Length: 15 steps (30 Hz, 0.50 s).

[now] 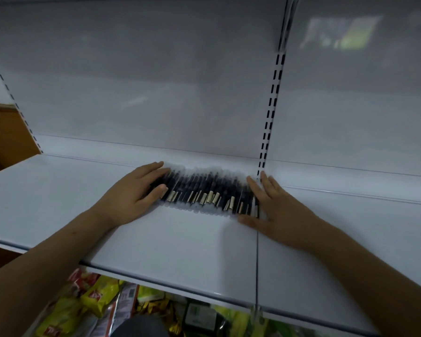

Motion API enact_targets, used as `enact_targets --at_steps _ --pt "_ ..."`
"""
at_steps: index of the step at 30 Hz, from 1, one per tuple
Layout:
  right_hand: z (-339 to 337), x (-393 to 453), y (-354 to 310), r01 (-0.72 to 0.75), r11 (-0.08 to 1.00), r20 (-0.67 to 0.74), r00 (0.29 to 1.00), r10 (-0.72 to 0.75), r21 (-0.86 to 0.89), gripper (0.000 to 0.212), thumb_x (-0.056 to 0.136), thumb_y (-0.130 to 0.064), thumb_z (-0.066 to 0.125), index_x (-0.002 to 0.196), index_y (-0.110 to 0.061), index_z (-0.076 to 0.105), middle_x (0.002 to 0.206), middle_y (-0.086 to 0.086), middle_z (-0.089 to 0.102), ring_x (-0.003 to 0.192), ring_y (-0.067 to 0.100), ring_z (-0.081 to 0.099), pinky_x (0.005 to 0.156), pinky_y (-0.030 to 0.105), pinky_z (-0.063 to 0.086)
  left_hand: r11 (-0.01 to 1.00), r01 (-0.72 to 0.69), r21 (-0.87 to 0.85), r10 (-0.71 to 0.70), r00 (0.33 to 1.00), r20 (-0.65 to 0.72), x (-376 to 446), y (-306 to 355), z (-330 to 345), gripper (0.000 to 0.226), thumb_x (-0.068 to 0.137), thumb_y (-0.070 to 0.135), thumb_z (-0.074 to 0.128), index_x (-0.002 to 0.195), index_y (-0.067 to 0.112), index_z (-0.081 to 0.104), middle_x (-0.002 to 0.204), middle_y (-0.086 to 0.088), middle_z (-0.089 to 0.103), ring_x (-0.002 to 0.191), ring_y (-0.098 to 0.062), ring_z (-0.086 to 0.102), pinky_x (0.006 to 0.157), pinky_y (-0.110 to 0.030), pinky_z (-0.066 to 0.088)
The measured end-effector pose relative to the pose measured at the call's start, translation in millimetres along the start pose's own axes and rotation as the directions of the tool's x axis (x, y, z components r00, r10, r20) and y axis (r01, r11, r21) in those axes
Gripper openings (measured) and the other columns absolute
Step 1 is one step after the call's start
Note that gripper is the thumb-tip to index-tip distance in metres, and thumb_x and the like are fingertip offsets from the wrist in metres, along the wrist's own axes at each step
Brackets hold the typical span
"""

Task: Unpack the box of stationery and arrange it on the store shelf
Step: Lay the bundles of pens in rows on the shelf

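Currently my left hand (134, 190) and right hand (272, 205), fingers flat and grasping nothing, bracket the pens (207, 190) between them; uneven squeezing could buckle the row and roll pens off the shelf (58, 190).

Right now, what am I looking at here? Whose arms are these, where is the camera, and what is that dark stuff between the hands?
There is no machine here: these are a person's two bare arms, filmed by one wide camera worn on the head, looking forward and down. The left hand and the right hand lie flat with straight fingers at either end of a row of pens, dark ones lying side by side on a white store shelf. The hands press against the row's ends; neither grips anything. The pens look blurred, so finer details cannot be read. Below the shelf's front edge you can see yellow snack packets on a lower level.
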State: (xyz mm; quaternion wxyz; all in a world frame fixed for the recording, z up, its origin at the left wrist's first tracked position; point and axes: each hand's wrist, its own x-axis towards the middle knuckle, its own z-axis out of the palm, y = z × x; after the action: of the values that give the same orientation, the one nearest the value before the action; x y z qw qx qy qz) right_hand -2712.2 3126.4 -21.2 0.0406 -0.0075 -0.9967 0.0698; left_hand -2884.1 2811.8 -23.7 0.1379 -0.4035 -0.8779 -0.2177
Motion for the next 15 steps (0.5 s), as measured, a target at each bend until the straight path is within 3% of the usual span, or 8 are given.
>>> enact_targets --at_steps 4,9,12,15 --pt "9.9 1.1 2.2 0.005 1.000 0.051 0.999 -0.006 0.022 0.104 0.076 -0.089 0.008 0.154 -0.024 -0.015 0.161 0.011 -0.015 0.149 0.018 -0.014 0.122 0.036 -0.002 0.996 -0.092 -0.015 0.093 0.995 0.021 4.3 39.5 9.0 0.065 0.096 0.062 0.029 0.151 0.028 0.037 0.159 0.009 0.029 0.146 -0.003 0.022 0.120 -0.031 0.024" --pt "17.6 12.0 2.4 0.021 1.000 0.029 0.999 -0.021 -0.012 0.102 0.079 -0.086 0.000 0.154 -0.019 -0.014 0.162 0.012 -0.012 0.149 0.018 -0.015 0.123 0.041 0.002 0.955 -0.295 0.025 0.289 0.947 0.140 30.8 95.7 29.0 0.065 0.099 0.059 0.036 0.156 0.028 0.024 0.164 0.010 0.009 0.150 -0.001 0.005 0.121 -0.023 0.010" --pt "15.7 12.5 -3.1 -0.005 1.000 0.072 0.997 0.005 -0.005 0.101 0.079 -0.083 0.001 0.154 -0.017 -0.015 0.161 0.011 -0.016 0.148 0.017 -0.018 0.122 0.039 -0.003 0.945 -0.327 0.028 0.307 0.912 0.273 40.8 99.0 41.3 0.067 0.098 0.060 0.037 0.156 0.033 0.018 0.164 0.013 0.007 0.149 0.003 -0.001 0.123 -0.023 0.004" --pt "13.7 14.8 -9.5 -0.016 1.000 0.082 0.997 0.016 -0.005 0.097 0.081 -0.078 0.002 0.154 -0.017 -0.015 0.161 0.013 -0.018 0.148 0.019 -0.018 0.122 0.039 -0.005 0.950 -0.313 -0.004 0.302 0.912 0.276 40.7 88.3 42.6 0.065 0.097 0.062 0.042 0.154 0.037 0.026 0.163 0.016 0.013 0.147 0.007 0.002 0.121 -0.020 0.004"
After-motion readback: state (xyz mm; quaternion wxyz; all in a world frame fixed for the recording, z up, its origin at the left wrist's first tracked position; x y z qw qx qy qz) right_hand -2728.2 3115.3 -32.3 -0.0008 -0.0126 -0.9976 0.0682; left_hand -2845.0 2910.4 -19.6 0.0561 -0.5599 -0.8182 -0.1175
